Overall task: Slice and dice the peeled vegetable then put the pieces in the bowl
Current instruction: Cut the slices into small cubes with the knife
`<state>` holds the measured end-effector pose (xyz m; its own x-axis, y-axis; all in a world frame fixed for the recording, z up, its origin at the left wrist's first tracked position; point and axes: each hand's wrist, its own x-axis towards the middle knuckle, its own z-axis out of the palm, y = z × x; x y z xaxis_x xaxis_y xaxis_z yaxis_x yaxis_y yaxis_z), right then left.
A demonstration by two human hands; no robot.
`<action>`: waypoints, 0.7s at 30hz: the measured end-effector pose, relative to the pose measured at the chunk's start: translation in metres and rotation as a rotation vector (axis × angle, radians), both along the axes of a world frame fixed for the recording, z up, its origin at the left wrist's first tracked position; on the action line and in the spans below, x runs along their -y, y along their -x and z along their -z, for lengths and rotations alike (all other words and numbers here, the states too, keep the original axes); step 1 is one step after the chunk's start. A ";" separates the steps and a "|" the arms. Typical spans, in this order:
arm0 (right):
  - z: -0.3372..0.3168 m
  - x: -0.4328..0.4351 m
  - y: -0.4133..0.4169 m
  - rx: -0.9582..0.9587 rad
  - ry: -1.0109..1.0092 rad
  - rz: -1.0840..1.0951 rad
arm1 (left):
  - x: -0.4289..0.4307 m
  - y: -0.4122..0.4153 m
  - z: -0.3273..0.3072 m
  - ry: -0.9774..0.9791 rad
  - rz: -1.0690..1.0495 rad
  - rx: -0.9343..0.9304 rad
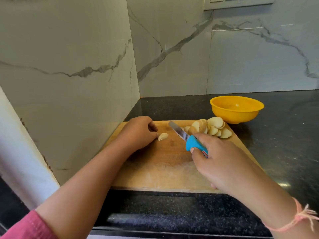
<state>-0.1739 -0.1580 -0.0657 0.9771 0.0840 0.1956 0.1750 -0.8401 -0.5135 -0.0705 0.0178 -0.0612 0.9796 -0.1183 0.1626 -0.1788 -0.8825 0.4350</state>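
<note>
though apart, left hand (138, 133) tight on potato end (163, 136), right hand (219, 163) tight on knife (187, 139)

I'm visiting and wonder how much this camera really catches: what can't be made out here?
Head view: print on the knife handle, mostly covered by fingers of the right hand.
Head view: the count of slices; they overlap, and the knife covers some.
Head view: fingertips of the left hand, curled under it at the end piece.
Head view: the switch plate, cut by the top edge.
</note>
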 end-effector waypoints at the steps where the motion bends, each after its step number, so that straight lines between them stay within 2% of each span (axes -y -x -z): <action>1: -0.002 -0.003 0.000 0.007 0.031 -0.009 | -0.001 0.000 0.000 0.025 -0.009 -0.011; 4: -0.004 -0.010 -0.002 0.040 0.124 -0.031 | -0.003 -0.002 0.002 0.102 -0.022 -0.049; 8: -0.004 -0.011 -0.003 0.030 0.148 -0.043 | -0.002 -0.003 0.002 0.188 -0.018 -0.122; 16: -0.010 -0.014 -0.003 -0.044 0.173 -0.066 | 0.003 -0.004 0.004 0.254 -0.056 -0.134; 21: -0.020 -0.009 0.002 -0.101 0.268 -0.065 | 0.005 -0.004 0.003 0.247 -0.077 -0.119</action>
